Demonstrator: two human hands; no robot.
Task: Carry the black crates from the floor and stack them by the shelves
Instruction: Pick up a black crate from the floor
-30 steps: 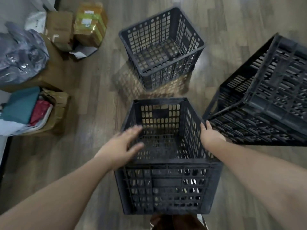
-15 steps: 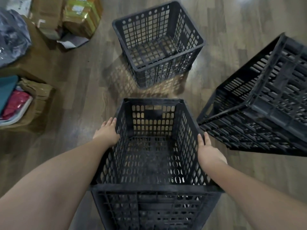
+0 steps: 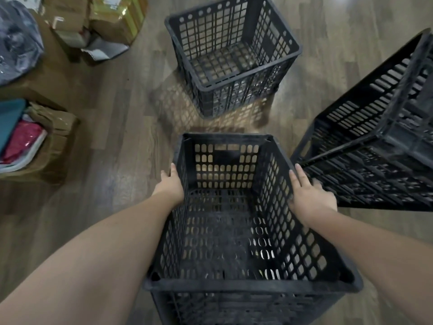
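Both hands grip the rim of a black perforated plastic crate (image 3: 234, 231), the left hand (image 3: 169, 184) curled over its left wall and the right hand (image 3: 309, 195) wrapped over its right wall, forearms reaching down and forward. The crate sits upright in the near foreground above a wood-plank floor (image 3: 117, 160). A tilted black slatted crate (image 3: 375, 148) crowds just beside its right edge. A second upright black crate (image 3: 232, 55) stands ahead across a strip of floor. Cardboard boxes (image 3: 93, 22) lie well apart, far left.
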